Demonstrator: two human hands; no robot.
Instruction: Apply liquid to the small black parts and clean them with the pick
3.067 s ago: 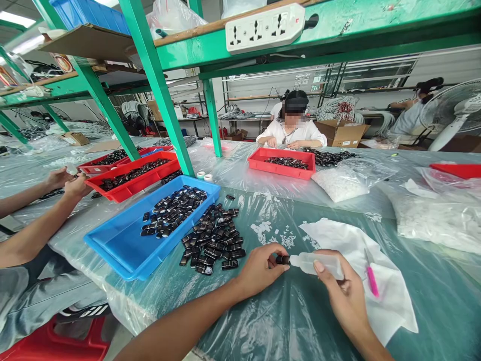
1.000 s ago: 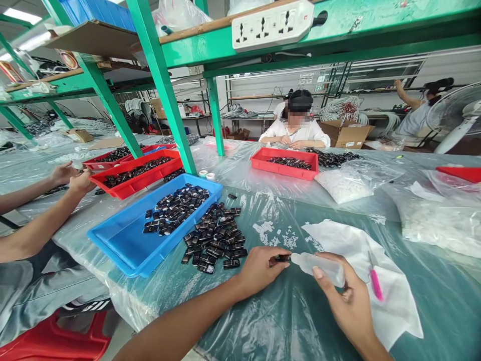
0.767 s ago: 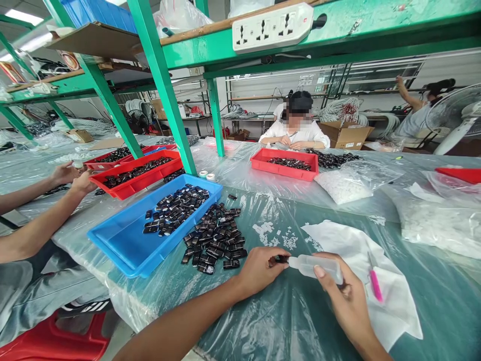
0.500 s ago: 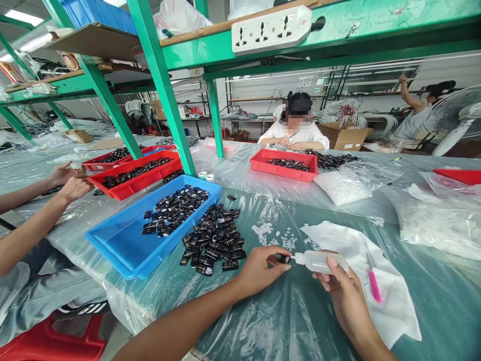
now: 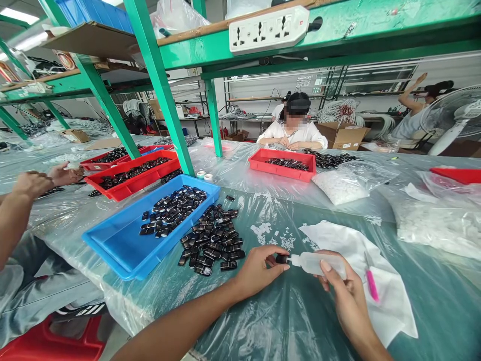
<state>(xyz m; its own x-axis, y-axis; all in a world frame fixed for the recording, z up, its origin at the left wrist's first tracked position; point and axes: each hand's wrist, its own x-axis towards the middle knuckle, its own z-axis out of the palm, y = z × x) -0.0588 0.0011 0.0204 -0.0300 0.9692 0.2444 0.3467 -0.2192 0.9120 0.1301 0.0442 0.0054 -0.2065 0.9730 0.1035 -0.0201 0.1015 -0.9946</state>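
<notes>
Between thumb and fingers, my left hand pinches a small black plastic piece. My right hand is closed round a translucent squeeze bottle, held nearly level with its narrow tip pointing left at the black piece. The tip is at the piece's right end; whether it touches cannot be made out. Left of my hands lies a pile of black pieces, beside a blue tray holding more of them. Small white bits are scattered on the table just beyond my hands.
A white cloth with pink-handled tweezers lies at right. Plastic bags of white parts stand behind it. Red trays sit farther back. A green shelf post rises behind the blue tray. Co-workers sit opposite and at left.
The bottle has shifted slightly left and the black piece has turned a little between my left fingers. At left, the co-worker's hands have moved, the nearer one back from the red tray.
</notes>
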